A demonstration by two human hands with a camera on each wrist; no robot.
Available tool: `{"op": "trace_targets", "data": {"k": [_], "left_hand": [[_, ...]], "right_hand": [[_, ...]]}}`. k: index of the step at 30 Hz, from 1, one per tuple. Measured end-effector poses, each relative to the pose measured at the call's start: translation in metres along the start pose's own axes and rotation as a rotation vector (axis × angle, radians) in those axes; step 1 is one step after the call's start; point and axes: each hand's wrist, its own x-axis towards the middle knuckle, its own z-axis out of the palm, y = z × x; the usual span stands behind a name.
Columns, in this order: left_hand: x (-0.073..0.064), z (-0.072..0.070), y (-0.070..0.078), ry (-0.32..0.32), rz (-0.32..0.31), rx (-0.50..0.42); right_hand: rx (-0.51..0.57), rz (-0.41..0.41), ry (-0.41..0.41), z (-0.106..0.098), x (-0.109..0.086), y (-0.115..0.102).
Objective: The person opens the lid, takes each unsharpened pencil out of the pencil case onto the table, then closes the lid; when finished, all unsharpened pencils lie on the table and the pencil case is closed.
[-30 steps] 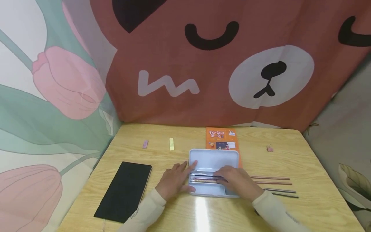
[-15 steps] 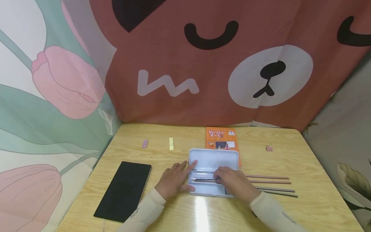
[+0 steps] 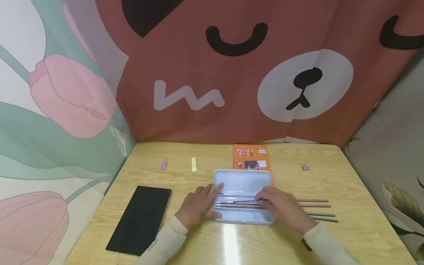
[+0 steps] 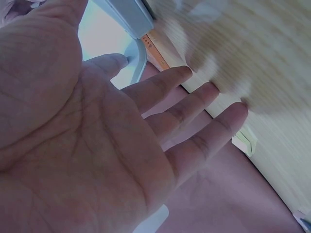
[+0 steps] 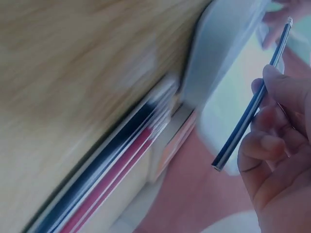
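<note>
A white pencil case (image 3: 245,182) lies with its lid raised, several pencils (image 3: 232,206) lying lengthwise inside. My right hand (image 3: 285,208) pinches a dark striped pencil (image 5: 250,109) between thumb and fingers over the case's right half. In the right wrist view the pencil's bare end sticks out past the fingers. My left hand (image 3: 195,208) is at the case's left end, index finger on the inside of the lid and thumb at the front rim. Its other three fingers (image 4: 194,138) stretch out beside the case.
Several red and dark pencils (image 3: 319,214) lie on the table right of the case. An orange book (image 3: 251,154) sits behind the lid, a black notebook (image 3: 140,219) at left. A yellow strip (image 3: 194,164), purple piece (image 3: 163,164) and pink clip (image 3: 306,167) lie farther back.
My right hand has shifted right along the case, and the striped pencil it pinches now shows above the others. My left hand stays at the case's left end.
</note>
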Motion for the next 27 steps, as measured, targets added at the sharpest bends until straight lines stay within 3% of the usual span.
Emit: {"op": "trace_targets", "data": {"k": [6,14,21,27], "left_hand": [[0.0,0.001,0.0,0.007,0.008,-0.005],[-0.001,0.0,-0.001,0.013,0.02,-0.005],[-0.002,-0.001,0.0,0.005,0.013,-0.019],[-0.001,0.001,-0.001,-0.004,0.003,-0.025]], "right_hand": [[0.057,0.126,0.038,-0.025,-0.037,0.031],[0.006,0.183,0.044,-0.048,-0.087,0.069],[-0.044,0.225,0.007,-0.051,-0.117,0.083],[-0.05,0.241,-0.036,-0.043,-0.127,0.085]]}}
